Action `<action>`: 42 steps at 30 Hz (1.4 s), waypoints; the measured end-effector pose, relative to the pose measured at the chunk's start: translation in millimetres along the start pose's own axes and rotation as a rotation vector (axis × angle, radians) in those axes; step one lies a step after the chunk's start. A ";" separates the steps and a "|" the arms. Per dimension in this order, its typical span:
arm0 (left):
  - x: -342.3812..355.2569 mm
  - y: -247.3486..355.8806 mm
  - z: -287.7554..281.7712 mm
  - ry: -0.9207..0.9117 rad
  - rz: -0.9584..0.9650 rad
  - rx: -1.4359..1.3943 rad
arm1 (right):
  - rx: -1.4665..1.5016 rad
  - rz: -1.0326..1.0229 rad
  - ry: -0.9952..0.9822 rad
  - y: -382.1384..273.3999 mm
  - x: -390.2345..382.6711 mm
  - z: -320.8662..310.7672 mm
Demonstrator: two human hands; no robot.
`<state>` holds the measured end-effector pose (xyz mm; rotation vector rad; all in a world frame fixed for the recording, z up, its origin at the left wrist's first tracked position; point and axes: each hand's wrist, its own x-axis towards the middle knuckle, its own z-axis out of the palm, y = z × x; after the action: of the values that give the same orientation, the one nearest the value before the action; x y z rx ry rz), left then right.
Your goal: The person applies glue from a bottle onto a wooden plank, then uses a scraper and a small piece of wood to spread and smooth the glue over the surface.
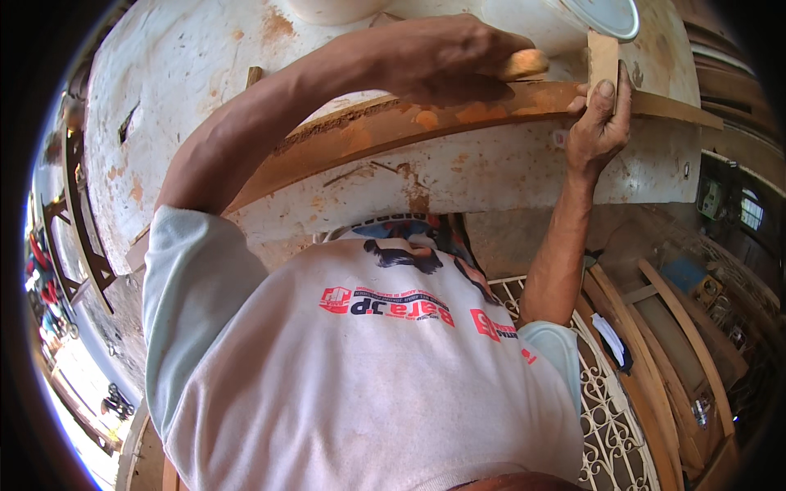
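One timber (377,132) part-smeared orange, rest likely unfinished; right hand (600,135): fingers clamped on wood block (603,61); left hand (458,57): fingers apparently around handle (527,63).

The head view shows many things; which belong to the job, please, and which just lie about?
Apparently in use: wooden board; flat wooden piece in right hand; tan piece in left hand.
Probably lying about: white metal grille; wooden lengths.
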<state>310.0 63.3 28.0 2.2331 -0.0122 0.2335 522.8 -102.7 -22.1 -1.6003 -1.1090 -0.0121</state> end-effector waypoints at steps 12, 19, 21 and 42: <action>29.3 6.8 3.7 0.121 0.251 -0.032 | -0.060 0.042 0.047 -0.3 -10.9 7.2; 31.5 -4.1 5.9 0.146 0.288 -0.347 | -0.086 0.073 0.013 -8.9 -7.7 9.3; 39.6 -1.2 7.3 0.030 0.219 -0.287 | -0.146 0.026 0.073 -6.6 -8.9 10.5; 36.0 -10.2 -10.5 0.197 -0.005 -0.330 | -0.136 0.015 0.064 0.7 -12.6 10.2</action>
<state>344.6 80.5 32.6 1.8750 0.0572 0.4176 510.9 -102.8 -33.2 -1.7175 -1.0648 -0.1302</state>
